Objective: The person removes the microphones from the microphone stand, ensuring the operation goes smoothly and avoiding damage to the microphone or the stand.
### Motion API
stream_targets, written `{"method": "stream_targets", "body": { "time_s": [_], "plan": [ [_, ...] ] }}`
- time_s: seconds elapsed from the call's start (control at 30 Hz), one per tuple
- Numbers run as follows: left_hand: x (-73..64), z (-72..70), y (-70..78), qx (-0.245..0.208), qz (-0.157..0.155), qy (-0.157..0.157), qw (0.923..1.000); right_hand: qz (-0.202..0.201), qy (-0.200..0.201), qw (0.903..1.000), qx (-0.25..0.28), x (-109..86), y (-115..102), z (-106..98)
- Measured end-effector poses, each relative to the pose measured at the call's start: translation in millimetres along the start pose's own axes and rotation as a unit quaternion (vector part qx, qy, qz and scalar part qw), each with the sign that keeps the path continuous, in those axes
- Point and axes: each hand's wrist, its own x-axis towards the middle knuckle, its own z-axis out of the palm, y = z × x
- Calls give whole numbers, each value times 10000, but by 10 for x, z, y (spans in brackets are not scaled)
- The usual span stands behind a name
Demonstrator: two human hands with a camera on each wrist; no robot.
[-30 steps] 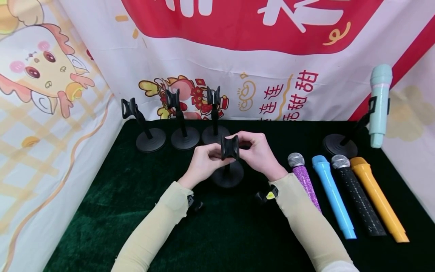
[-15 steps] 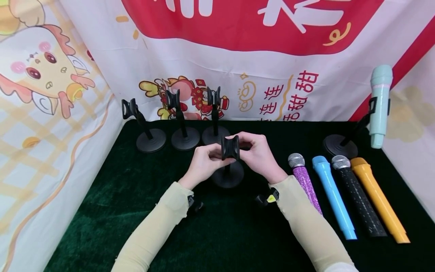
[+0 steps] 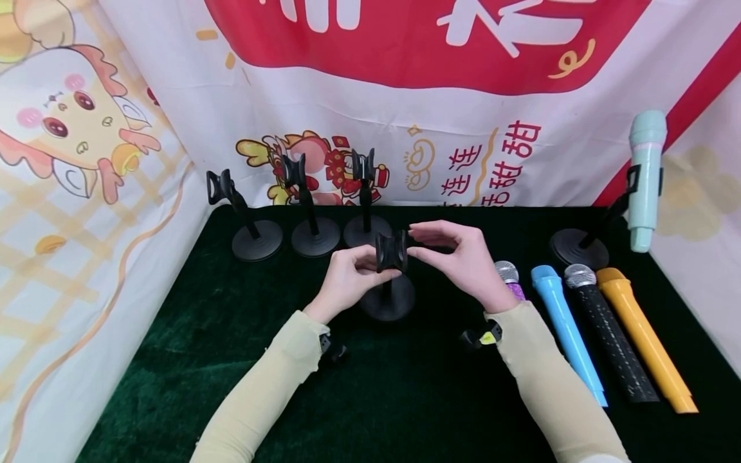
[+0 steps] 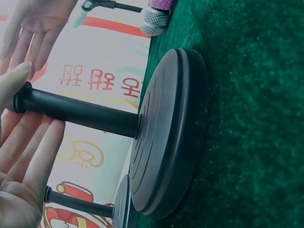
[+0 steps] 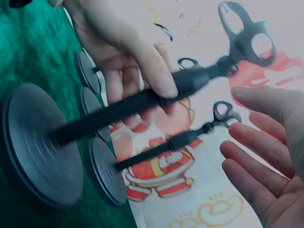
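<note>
A black tabletop microphone stand (image 3: 389,302) is upright on the green cloth, its clip facing up toward the head camera. My left hand (image 3: 346,278) grips the stand's stem just below the clip; the left wrist view shows thumb and fingers around the pole (image 4: 80,112). To the right of the clip, my right hand (image 3: 463,260) hovers with fingers extended and apart. In the right wrist view, that right hand (image 5: 270,156) holds nothing, and a gap shows between it and the clip (image 5: 247,40).
Three more black stands (image 3: 312,235) line the back left. At the right, a mint microphone (image 3: 646,180) sits in another stand. In front of it lie purple (image 3: 512,278), blue (image 3: 564,328), black (image 3: 610,334) and orange (image 3: 645,337) microphones. A printed cloth (image 3: 347,103) hangs behind.
My right hand has let go of the stand and moved right, its fingers opening and its forearm now covering most of the purple microphone. The left hand keeps its hold.
</note>
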Motion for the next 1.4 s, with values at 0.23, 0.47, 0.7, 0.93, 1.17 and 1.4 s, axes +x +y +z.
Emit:
{"method": "stream_targets", "body": {
  "time_s": [0.23,0.47,0.7,0.93,1.17,1.4],
  "plan": [
    [43,17,-182,59,18,57,10000,315,533,9979,-174,-64,9,-262],
    [46,15,-238,-118,282,2,9995,758,1058,9911,-294,-187,-174,-470],
    [53,20,-199,-79,445,-31,9990,990,1445,9832,-506,-340,144,-767],
    [98,34,-183,20,443,-10,9990,1615,1815,9678,-658,-520,594,-1095],
    [224,93,-162,30,682,69,9976,2101,2233,9474,-920,-698,770,-1355],
    [437,165,-127,18,537,184,9984,2323,2728,9297,-859,-876,959,-1560]
  ]
}}
